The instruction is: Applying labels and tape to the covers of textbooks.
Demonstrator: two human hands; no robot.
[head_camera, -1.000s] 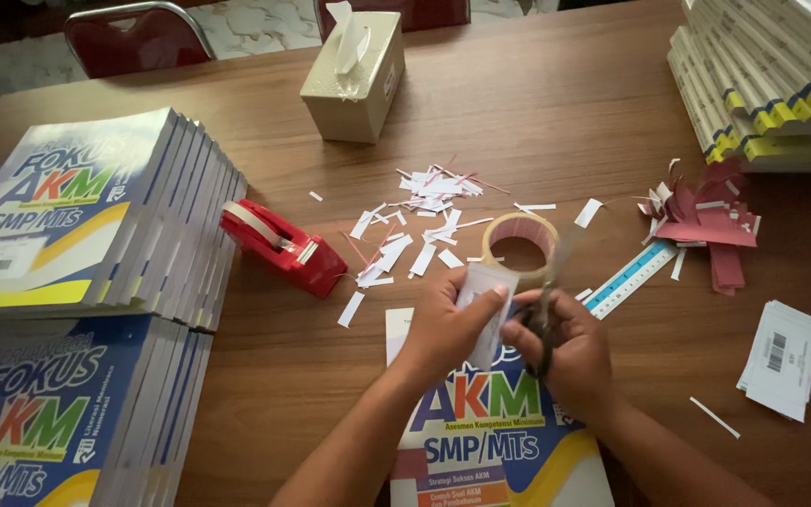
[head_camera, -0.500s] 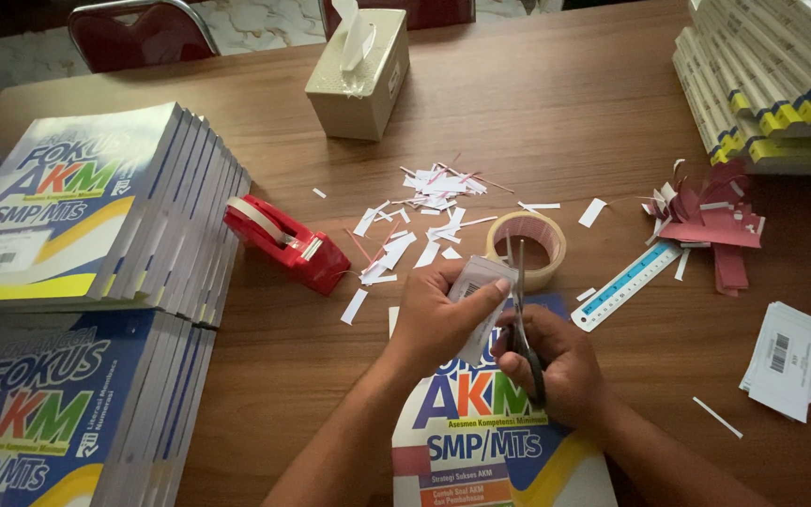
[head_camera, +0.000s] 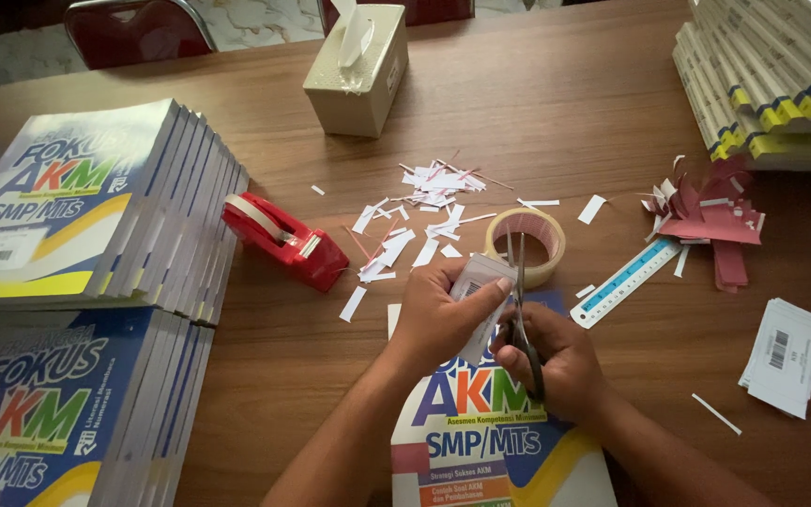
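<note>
Wooden worktop [head_camera: 556, 103], paper scraps [head_camera: 424, 216] scattered everywhere. Left hand [head_camera: 443, 314] pinches a small barcode label [head_camera: 478, 286] in a closed grip above the book [head_camera: 495, 441]; right hand [head_camera: 556, 361] is clenched around scissors [head_camera: 520, 310], blades up alongside the label, just before the tape roll [head_camera: 527, 246].

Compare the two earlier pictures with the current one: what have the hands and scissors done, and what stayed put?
The scissors in the right hand swung upright, blades now along the white label pinched by the left hand. Both grips held. The tape roll, red dispenser and ruler stayed put.
</note>
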